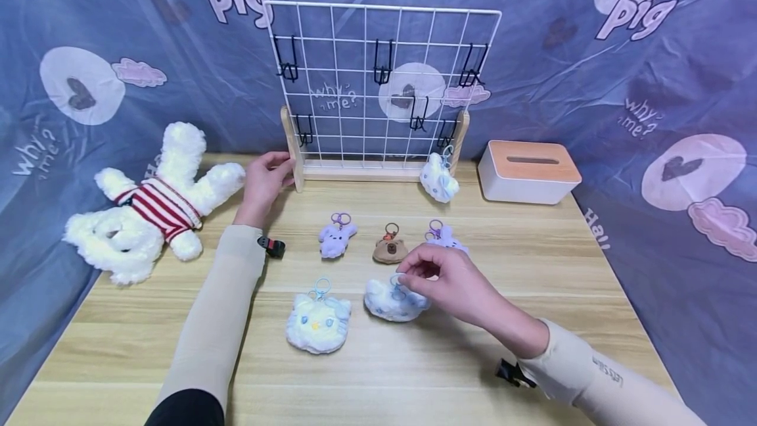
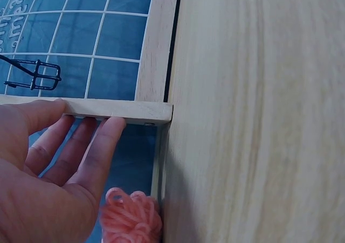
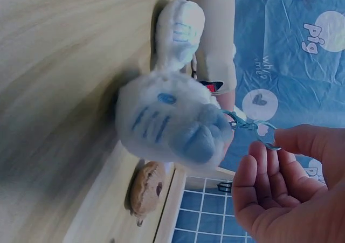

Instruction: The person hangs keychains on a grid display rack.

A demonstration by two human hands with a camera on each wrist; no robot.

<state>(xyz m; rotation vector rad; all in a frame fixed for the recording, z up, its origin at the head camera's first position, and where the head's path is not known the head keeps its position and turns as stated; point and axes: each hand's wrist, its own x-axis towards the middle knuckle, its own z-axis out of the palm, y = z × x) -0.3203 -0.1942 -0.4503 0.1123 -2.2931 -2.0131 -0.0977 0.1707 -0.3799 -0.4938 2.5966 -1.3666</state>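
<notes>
Plush keychain (image 1: 387, 305) is pinched by its ring (image 3: 257, 132), hands (image 1: 267, 184) (image 1: 458, 281) well apart.

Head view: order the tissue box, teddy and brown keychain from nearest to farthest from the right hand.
1. Brown keychain, just left of the right hand.
2. Tissue box, at the back right.
3. Teddy, far left.

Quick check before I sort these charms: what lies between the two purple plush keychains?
In the head view, a brown plush keychain lies between the left purple keychain and the right purple keychain.
</notes>
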